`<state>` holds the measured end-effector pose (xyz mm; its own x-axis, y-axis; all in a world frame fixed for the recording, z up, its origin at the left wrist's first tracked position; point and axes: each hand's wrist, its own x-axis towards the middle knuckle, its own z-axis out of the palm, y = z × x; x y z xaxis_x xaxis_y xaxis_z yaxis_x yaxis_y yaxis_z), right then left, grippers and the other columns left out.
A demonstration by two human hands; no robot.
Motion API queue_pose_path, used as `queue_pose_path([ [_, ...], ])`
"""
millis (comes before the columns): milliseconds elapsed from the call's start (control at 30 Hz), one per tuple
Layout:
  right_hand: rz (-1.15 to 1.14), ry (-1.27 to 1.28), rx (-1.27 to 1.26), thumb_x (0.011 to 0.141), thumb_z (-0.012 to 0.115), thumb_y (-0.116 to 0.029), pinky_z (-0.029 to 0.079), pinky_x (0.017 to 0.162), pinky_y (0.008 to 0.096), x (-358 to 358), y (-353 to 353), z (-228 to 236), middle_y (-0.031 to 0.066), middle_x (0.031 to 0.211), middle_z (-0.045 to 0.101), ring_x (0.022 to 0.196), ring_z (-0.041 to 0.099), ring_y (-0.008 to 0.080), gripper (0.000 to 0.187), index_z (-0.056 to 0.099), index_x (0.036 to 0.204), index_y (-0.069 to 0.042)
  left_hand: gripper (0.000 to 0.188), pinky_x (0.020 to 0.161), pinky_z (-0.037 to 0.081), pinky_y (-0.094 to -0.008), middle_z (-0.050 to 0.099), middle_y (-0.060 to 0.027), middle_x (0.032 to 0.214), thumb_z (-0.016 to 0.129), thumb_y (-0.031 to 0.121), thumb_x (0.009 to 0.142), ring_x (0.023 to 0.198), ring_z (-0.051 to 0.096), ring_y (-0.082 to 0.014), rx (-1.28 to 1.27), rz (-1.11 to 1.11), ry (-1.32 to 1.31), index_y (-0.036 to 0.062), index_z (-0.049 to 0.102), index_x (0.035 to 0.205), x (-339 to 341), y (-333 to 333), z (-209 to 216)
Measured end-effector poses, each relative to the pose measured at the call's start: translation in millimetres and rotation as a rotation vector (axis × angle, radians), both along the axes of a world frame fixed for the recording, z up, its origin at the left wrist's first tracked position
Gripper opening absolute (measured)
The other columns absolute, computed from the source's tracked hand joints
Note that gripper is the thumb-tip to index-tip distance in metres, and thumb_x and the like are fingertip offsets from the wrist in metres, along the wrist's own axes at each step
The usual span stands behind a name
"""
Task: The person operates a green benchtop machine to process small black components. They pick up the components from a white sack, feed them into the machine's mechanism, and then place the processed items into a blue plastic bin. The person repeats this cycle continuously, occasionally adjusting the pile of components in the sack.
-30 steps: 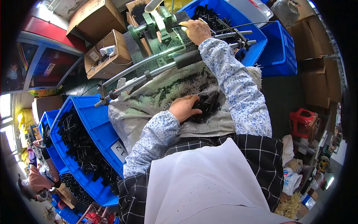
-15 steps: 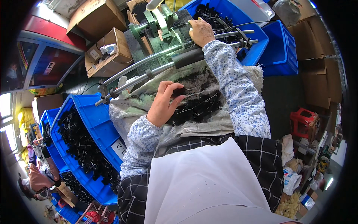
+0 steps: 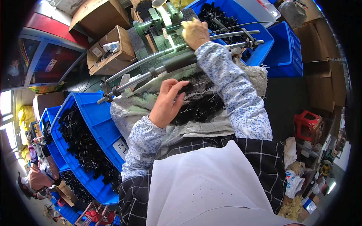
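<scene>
Brush [image 3: 200,83] now lifted off black pile [image 3: 201,109], hence singled out, pinched by fingers of left hand [image 3: 164,106], with grip of right hand [image 3: 195,34] unclear.

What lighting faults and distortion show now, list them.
Head view: a window at the left edge is blown out white; head view: a greenish cast tints part of the pale cloth; head view: the right hand looks paler than the left hand; head view: the blue bin at left looks bowed.
</scene>
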<state>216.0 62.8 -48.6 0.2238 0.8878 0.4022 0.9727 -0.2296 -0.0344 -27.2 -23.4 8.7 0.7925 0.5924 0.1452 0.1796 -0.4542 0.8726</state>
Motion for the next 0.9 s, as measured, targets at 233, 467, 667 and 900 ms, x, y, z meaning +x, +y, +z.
queue_pose_path([
  [233,-0.073,0.083,-0.184,0.084,0.054,-0.026,0.046,0.083,0.0419,65,-6,15,0.0094,0.093,0.065,0.094,0.06,0.0251,0.023,0.064,0.102,-0.017,0.027,0.079,0.047,-0.0267,0.049,-0.0105,0.108,0.059,-0.001,0.081,0.092,0.055,-0.0176,0.023,0.125,-0.114,0.003,0.053,0.107,-6,12,-6],
  [467,-0.083,-0.13,-0.288,0.087,0.05,-0.019,0.049,0.077,0.0397,102,-8,40,0.0099,0.1,0.061,0.09,0.061,0.0284,0.02,0.061,0.104,-0.016,0.021,0.077,0.048,-0.0264,0.051,-0.0098,0.105,0.062,-0.001,0.079,0.089,0.055,-0.0156,-0.014,0.088,-0.18,0.0017,0.049,0.097,10,7,-7],
  [667,-0.032,0.104,-0.126,0.09,0.05,-0.025,0.052,0.072,0.0358,55,-64,85,0.0135,0.1,0.061,0.085,0.063,0.0273,0.028,0.054,0.114,-0.011,0.022,0.074,0.05,-0.0266,0.049,-0.0107,0.101,0.061,-0.005,0.077,0.085,0.057,-0.0179,0.044,0.181,-0.265,0.0,0.051,0.095,26,7,-21],
  [900,0.501,0.768,-0.359,0.083,0.059,-0.022,0.048,0.079,0.0385,-27,-123,76,0.0165,0.096,0.063,0.088,0.06,0.0323,0.03,0.06,0.108,-0.007,0.026,0.079,0.049,-0.026,0.049,-0.0097,0.105,0.061,-0.005,0.078,0.089,0.057,-0.0152,-0.003,0.276,-0.333,0.0007,0.052,0.102,34,5,-24],
])
